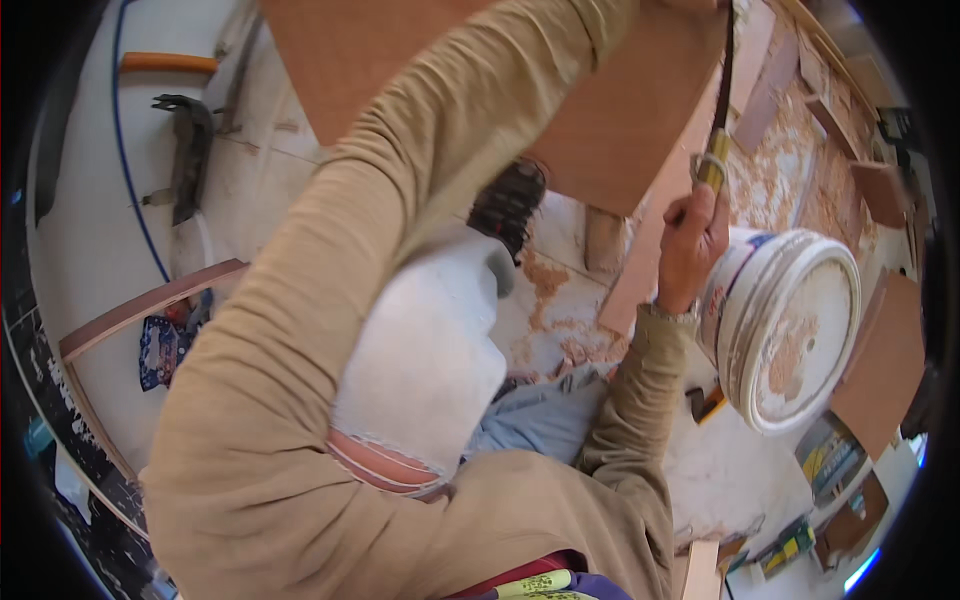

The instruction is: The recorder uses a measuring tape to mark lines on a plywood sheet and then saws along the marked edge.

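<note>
My right hand (692, 245) is closed around the yellow handle of a long tool (722, 100) with a thin dark blade, whose exact kind I cannot make out. The blade points up along the right edge of a large brown wooden board (630, 130). My left arm stretches across the board to the upper edge. Only a sliver of my left hand (692, 4) shows there, close to the blade's far end, and its fingers are hidden. A white lidded bucket (790, 330) stands just right of my right wrist.
Wood shavings (775, 185) and offcuts litter the floor at the upper right. A black clawed tool (188, 155), an orange handle (170, 62) and a blue cord (128, 170) lie at the left, above a wooden frame (150, 308). A small orange-and-black tool (708, 405) lies beside the bucket.
</note>
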A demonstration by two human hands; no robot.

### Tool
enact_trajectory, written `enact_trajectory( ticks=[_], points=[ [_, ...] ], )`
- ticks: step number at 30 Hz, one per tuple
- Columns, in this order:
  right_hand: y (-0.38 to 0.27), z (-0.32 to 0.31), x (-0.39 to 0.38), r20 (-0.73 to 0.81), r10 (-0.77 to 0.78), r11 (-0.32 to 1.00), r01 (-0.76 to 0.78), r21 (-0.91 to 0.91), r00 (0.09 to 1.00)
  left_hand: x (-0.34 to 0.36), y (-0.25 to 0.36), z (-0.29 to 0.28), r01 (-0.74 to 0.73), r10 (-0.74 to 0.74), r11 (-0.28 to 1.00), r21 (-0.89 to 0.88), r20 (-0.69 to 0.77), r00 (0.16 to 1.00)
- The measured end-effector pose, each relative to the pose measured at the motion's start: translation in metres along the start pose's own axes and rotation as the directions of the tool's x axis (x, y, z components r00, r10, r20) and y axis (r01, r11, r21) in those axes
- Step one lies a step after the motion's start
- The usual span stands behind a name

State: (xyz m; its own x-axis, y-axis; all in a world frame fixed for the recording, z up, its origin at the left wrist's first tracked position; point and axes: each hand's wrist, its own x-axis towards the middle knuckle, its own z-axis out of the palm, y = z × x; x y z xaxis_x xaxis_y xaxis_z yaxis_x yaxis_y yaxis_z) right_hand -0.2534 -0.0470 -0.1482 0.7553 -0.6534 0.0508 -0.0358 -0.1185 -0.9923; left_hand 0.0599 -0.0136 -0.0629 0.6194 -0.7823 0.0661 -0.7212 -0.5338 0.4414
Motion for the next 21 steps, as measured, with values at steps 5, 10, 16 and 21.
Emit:
enact_trajectory(
  ticks=[5,10,16,21],
  points=[
    [-0.004,0.012,0.0,-0.035,0.112,0.991,-0.109,0.078,0.993,-0.009,0.009,-0.008,0.061,-0.065,0.995,0.074,0.061,0.996],
    [0.001,0.008,-0.002,0.038,-0.049,0.999,0.05,-0.013,0.998,-0.007,0.013,-0.004,0.108,-0.113,0.99,0.085,0.053,0.992],
    [0.01,0.002,0.005,0.052,-0.15,0.972,0.156,-0.176,0.987,0.003,-0.002,0.016,-0.019,0.031,0.98,0.196,-0.057,0.998],
    [0.007,0.003,0.003,0.064,-0.165,0.98,0.171,-0.102,0.984,0.005,-0.005,0.017,0.077,-0.06,0.985,0.156,-0.112,0.992]
  ],
)
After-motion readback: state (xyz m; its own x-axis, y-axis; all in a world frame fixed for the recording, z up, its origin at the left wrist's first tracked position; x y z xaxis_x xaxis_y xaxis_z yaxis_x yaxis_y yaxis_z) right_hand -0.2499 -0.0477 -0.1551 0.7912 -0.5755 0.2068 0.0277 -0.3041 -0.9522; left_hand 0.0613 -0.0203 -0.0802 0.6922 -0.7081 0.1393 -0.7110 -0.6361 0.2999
